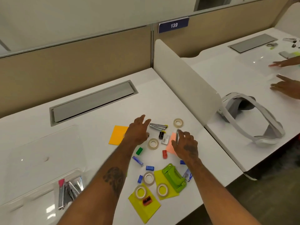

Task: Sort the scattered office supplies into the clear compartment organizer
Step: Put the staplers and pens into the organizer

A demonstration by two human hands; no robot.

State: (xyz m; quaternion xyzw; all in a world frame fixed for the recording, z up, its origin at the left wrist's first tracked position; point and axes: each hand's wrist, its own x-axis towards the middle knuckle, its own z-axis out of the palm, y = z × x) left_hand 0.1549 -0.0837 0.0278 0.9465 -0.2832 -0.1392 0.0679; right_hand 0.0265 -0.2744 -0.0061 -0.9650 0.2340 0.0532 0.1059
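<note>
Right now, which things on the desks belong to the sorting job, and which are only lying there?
Job:
clear organizer holding staplers
tape rolls
green hole punch
sticky note pads
silver stapler
small sharpeners and staple boxes

Lying about:
white headset
items on the neighbouring desk
desk number sign

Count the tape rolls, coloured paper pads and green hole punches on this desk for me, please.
Tape rolls: 5
Paper pads: 4
Green hole punch: 1
Total: 10
</note>
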